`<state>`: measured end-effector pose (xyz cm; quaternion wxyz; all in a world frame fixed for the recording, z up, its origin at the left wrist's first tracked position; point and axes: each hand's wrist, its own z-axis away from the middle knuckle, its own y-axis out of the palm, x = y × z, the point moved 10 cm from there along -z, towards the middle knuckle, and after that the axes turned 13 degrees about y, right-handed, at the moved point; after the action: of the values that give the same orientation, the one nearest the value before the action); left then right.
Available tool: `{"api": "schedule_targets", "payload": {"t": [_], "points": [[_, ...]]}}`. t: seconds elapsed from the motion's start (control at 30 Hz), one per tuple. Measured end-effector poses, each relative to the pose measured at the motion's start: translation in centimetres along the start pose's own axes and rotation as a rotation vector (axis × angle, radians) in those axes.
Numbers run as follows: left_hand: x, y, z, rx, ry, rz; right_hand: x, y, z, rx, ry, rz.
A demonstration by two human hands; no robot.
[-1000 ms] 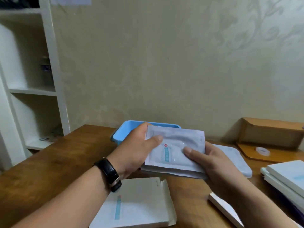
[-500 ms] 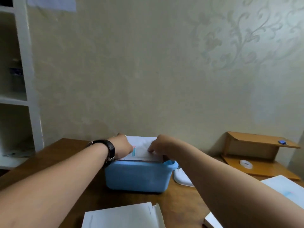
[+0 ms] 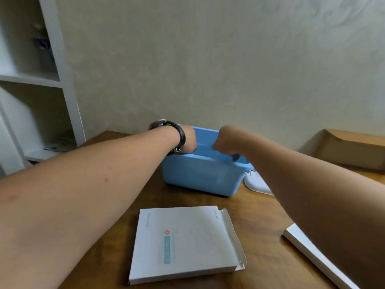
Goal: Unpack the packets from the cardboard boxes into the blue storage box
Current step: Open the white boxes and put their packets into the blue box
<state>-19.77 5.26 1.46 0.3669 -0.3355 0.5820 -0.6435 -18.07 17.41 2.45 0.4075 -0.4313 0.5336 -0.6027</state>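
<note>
The blue storage box [image 3: 200, 174] stands on the wooden table [image 3: 260, 215] near the wall. Both my hands reach down into it from above. My left hand [image 3: 188, 140], with a black watch on the wrist, is sunk past the near rim, so its fingers are hidden. My right hand [image 3: 225, 140] shows only its back and knuckles above the rim, fingers pointing down inside. The packets are out of sight within the box. A flat white cardboard box [image 3: 183, 243] with an open end flap lies in front of the blue box.
A white lid [image 3: 257, 182] lies just right of the blue box. Another white box [image 3: 312, 253] sits at the right, under my forearm. A brown cardboard box [image 3: 352, 149] stands at the back right. White shelving [image 3: 62, 69] rises on the left.
The stack of white packets I held in both hands went over the blue box and down into it. Both hands have sunk inside, and the packets no longer show.
</note>
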Motion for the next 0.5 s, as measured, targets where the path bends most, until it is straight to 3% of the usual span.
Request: {"api": "schedule_targets", "payload": {"t": [0.13,0.2,0.3,0.4,0.5], "points": [[0.8,-3.1,3.7,-0.404,0.083,0.264,-3.0,-5.2,3.2,-0.299,-0.077,-0.313],[1.0,-2.6,6.1,-0.512,0.106,0.253,-5.0,-5.0,5.9,-0.289,-0.126,-0.457],[1.4,0.3,8.5,-0.527,0.1,0.238,-6.1,-1.2,8.9,-0.104,-0.211,-0.411],[0.6,2.4,9.1,-0.479,0.139,0.243,-6.5,0.7,10.0,-0.159,-0.262,-0.194],[-0.1,2.6,9.9,-0.494,0.111,0.225,-7.0,0.8,10.7,-0.161,-0.263,-0.242]]}}
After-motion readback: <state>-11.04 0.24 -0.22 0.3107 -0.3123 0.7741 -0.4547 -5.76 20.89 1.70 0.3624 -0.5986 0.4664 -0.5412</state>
